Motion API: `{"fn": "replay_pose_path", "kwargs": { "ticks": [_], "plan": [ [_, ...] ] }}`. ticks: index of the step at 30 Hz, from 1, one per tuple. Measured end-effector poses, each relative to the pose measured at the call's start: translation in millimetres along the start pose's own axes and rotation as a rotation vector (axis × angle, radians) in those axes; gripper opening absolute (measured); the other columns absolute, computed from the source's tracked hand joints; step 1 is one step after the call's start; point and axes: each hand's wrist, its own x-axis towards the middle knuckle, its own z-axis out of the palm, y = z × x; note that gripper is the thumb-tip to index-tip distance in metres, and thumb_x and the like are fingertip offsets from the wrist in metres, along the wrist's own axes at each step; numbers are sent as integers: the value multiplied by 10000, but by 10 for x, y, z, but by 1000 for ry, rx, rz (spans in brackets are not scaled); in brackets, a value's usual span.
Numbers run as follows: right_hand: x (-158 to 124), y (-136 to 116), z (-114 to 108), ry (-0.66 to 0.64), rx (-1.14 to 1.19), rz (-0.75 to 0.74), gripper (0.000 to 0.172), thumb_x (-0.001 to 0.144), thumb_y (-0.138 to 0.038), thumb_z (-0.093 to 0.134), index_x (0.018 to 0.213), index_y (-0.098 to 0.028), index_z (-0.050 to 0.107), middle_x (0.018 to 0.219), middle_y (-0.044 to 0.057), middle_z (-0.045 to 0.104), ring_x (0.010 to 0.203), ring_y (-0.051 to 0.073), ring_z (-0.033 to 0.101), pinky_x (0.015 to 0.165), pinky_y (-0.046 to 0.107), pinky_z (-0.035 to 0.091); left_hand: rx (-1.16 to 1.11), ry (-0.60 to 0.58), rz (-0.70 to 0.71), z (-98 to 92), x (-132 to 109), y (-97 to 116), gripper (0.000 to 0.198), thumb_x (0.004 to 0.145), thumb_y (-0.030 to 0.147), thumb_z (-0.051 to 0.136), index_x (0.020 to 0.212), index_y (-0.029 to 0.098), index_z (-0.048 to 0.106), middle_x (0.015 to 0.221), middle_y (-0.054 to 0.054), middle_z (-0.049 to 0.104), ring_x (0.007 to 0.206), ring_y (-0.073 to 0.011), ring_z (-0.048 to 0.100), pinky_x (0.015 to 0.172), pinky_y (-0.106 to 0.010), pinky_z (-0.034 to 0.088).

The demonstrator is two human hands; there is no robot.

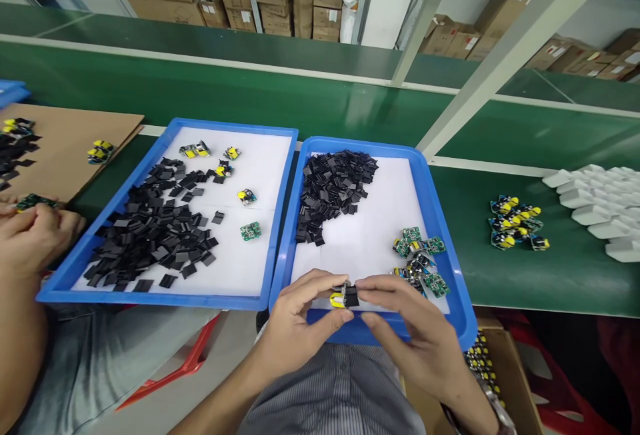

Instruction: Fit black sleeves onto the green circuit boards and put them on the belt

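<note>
My left hand (305, 318) pinches a small circuit board (338, 299) with a yellow part on it, between thumb and fingers. The board is over the near edge of the right blue tray (449, 235). A black flat piece (352, 296) sits against the board's right side. My right hand (410, 318) is beside it, index fingertip at the black piece's upper edge, thumb spread away below. A heap of black pieces (333, 188) lies at the tray's far left, and several circuit boards (420, 262) are piled at its right.
At left, another blue tray (284, 215) holds black pieces (160, 222) and a few boards. A co-worker's hand (37, 232) holds a board beside it. Assembled boards (515, 223) and white housings (597, 198) stand on the green bench at right. A slanted metal post (505, 48) rises behind.
</note>
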Motion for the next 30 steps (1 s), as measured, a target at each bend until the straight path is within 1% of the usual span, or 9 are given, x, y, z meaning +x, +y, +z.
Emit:
{"fn": "replay_pose_path", "kwargs": {
  "ticks": [2, 4, 6, 8, 12, 17, 20, 23, 30],
  "plan": [
    [19, -53, -15, 27, 208, 171, 302, 964, -150, 708, 1228, -293, 740, 1139, 91, 741, 996, 231, 750, 856, 378, 674, 27, -25, 61, -2, 6, 7, 453, 900, 125, 790, 1318, 289, 722, 1152, -92, 735, 1076, -229, 710, 927, -364, 606],
    [28, -50, 7, 51, 376, 294, 240, 943, -179, 752, 1151, -297, 770, 1015, 45, 741, 859, 174, 745, 772, 296, 667, 50, -54, 113, -3, 25, 24, 463, 908, 89, 770, 1317, 299, 725, 1188, -92, 735, 1109, -231, 705, 948, -373, 604],
    [35, -14, 48, 48, 497, 379, 188, 914, -193, 792, 1071, -297, 793, 934, 14, 743, 796, 143, 734, 740, 252, 649, 62, -81, 144, -6, 49, 44, 477, 910, 66, 759, 1325, 299, 722, 1216, -95, 738, 1120, -231, 708, 949, -373, 611],
    [42, 19, 84, 48, 556, 416, 140, 894, -194, 813, 1002, -282, 809, 904, 10, 757, 801, 139, 736, 745, 241, 638, 65, -101, 165, -10, 68, 59, 488, 908, 48, 754, 1331, 289, 718, 1228, -99, 747, 1134, -234, 710, 954, -375, 618],
    [34, 7, 125, 97, 550, 392, 100, 882, -160, 813, 909, -256, 827, 862, 23, 770, 810, 149, 740, 741, 240, 621, 72, -99, 183, -9, 47, 64, 435, 906, 7, 730, 1260, 260, 745, 1177, -96, 773, 1129, -241, 723, 971, -389, 631],
    [14, -59, 175, 302, 608, 389, 92, 877, -167, 818, 889, -258, 815, 800, 12, 744, 726, 157, 735, 678, 263, 627, -19, 88, 86, 4, -23, 56, 436, 883, 16, 755, 1238, 269, 740, 1213, -96, 761, 1142, -257, 744, 907, -359, 688],
    [37, -78, 222, 358, 585, 352, 94, 862, -169, 830, 893, -258, 823, 820, 25, 757, 761, 165, 729, 689, 262, 624, -86, 63, 78, 8, -24, 49, 454, 882, -1, 745, 1241, 277, 737, 1232, -95, 751, 1174, -272, 741, 911, -366, 692],
    [65, -91, 283, 371, 583, 321, 102, 864, -161, 821, 899, -257, 819, 819, 28, 750, 765, 170, 718, 684, 271, 613, -141, 37, 73, 11, -4, 40, 461, 888, -24, 722, 1234, 279, 725, 1248, -93, 735, 1195, -289, 735, 925, -396, 690],
    [60, -99, 384, 372, 493, 248, 159, 891, -113, 772, 926, -267, 794, 792, 7, 706, 740, 156, 685, 699, 281, 569, -108, 12, 85, 3, 8, 40, 457, 888, -36, 718, 1217, 281, 724, 1234, -82, 733, 1203, -279, 728, 984, -418, 659]
  ]
}}
